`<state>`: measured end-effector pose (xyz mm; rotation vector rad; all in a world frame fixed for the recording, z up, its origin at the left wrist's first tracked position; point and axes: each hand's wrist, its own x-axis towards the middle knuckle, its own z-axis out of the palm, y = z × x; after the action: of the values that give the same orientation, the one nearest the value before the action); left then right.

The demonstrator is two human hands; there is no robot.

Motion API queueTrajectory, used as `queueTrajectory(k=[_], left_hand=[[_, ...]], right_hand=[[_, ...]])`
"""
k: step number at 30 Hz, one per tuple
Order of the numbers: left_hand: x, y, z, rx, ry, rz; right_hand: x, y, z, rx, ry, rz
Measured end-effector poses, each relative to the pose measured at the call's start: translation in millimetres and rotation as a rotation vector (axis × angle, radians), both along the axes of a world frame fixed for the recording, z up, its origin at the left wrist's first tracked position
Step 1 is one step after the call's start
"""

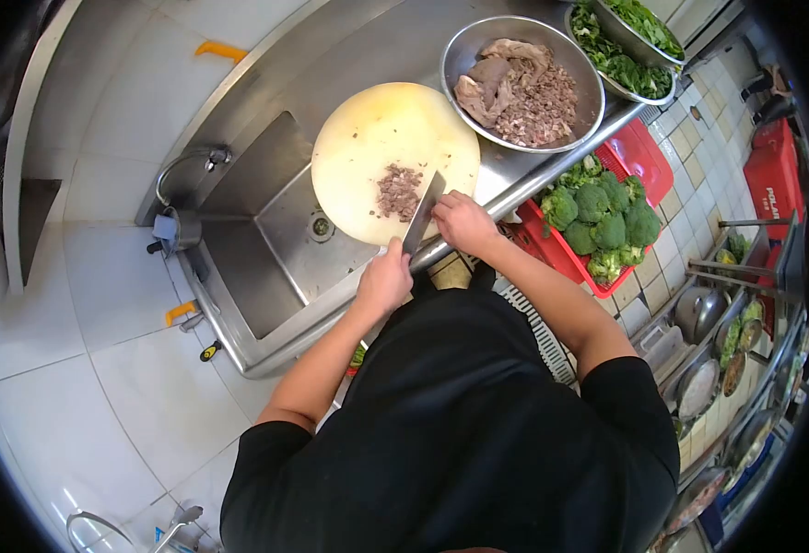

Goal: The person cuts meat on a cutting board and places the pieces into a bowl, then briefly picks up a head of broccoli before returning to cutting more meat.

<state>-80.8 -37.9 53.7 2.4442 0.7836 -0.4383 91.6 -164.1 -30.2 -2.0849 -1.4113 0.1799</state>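
A broad-bladed cleaver (424,214) stands over the near right side of a round, pale yellow chopping board (358,138). My left hand (386,279) is closed around its handle end; the handle itself is hidden. At the blade's right side is my right hand (464,222), its fingers bent and pressed together against the metal. Just left of the blade lies a small heap of chopped brownish meat (398,191), with a few loose bits scattered across the board. The board rests partly over the steel sink (280,230).
A steel bowl (448,69) of large meat pieces and chopped meat stands beyond the board. Behind it are bowls of leafy greens (621,69). Broccoli (598,207) fills a red basket (660,175) at right. A faucet (183,161) curves over the sink's left side.
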Motion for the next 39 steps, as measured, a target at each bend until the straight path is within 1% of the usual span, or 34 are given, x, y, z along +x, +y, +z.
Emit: queueTrajectory(k=[2, 3, 5, 7, 9, 10, 13, 15, 16, 19, 21, 23, 24, 25, 27, 29, 30, 31, 33, 36, 39], left_hand=[[11, 19, -1, -0.057, -0.036, -0.022], [15, 29, 0, -0.081, -0.066, -0.035], [4, 47, 6, -0.295, -0.123, 0.130], [-18, 70, 11, -0.513, -0.170, 0.286], [-45, 101, -1, -0.672, -0.215, 0.457], [-58, 117, -11, -0.754, -0.237, 0.541], [-87, 160, -38, -0.817, -0.229, 0.683], [-98, 165, -60, -0.865, -0.217, 0.722], [-98, 163, -63, -0.891, -0.208, 0.742], [-76, 129, -70, -0.945, -0.256, 0.719], [-49, 105, -66, -0.865, -0.248, 0.688], [-26, 85, -61, -0.883, -0.283, 0.659], [-17, 77, -53, -0.918, -0.262, 0.622], [-11, 67, -58, -0.894, -0.281, 0.553], [0, 52, -65, -0.972, -0.274, 0.548], [9, 41, -67, -1.017, -0.338, 0.527], [11, 38, -68, -1.032, -0.338, 0.534], [15, 35, -68, -1.046, -0.338, 0.542], [29, 32, -52, -1.044, -0.315, 0.475], [71, 27, -13, -1.022, -0.307, 0.327], [133, 13, 8, -0.981, -0.318, 0.160]], right_hand=[[0, -1, 4, -0.062, 0.034, 0.011], [-1, 2, 8, -0.011, 0.088, -0.047], [-12, 0, 12, 0.091, 0.197, -0.172], [-26, 6, 12, 0.122, 0.162, -0.217], [-39, 18, 7, 0.152, 0.124, -0.261], [-45, 28, -4, 0.024, 0.126, -0.266], [-56, 68, 3, -0.096, 0.109, -0.431], [-54, 92, -1, -0.110, 0.155, -0.481], [-52, 102, -2, -0.122, 0.165, -0.488], [-47, 117, -5, -0.090, 0.205, -0.465], [-42, 123, -5, -0.063, 0.216, -0.431], [-38, 126, -3, -0.057, 0.215, -0.396], [-39, 125, -3, -0.011, 0.232, -0.415], [-40, 125, -3, 0.037, 0.245, -0.434], [-40, 125, -5, 0.174, 0.306, -0.496], [-34, 121, -23, 0.360, 0.392, -0.578], [-31, 118, -25, 0.419, 0.374, -0.610], [-29, 114, -19, 0.478, 0.501, -0.644], [-16, 103, -6, 0.577, 0.536, -0.678], [24, 81, 20, 0.675, 0.442, -0.727], [83, 51, 55, 0.742, 0.146, -0.709]])
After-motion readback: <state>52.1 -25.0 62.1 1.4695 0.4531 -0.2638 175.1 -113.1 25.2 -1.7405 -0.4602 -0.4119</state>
